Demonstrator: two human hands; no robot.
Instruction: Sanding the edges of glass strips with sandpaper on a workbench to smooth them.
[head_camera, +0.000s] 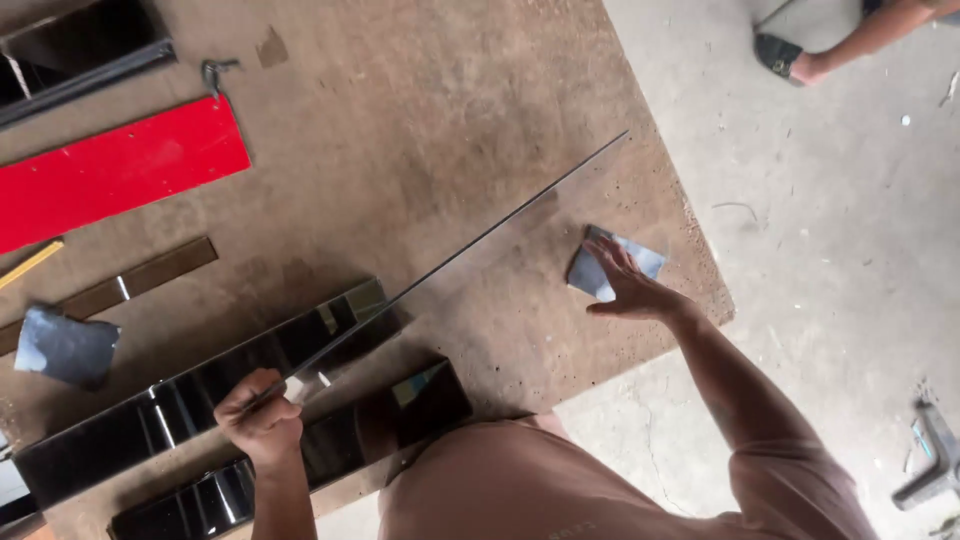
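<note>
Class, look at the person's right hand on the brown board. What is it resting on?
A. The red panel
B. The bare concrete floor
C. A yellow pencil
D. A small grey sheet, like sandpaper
D: the right hand lies flat, fingers spread, on a small grey sheet near the edge of the brown board.

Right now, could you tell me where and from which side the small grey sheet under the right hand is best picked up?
Probably by the far right corner of the grey sheet, coming from the table's right edge. The sheet lies flat on the brown table, so only an edge offers a pinch, and the right hand covers its middle. The left hand holds the glass pane.
</note>
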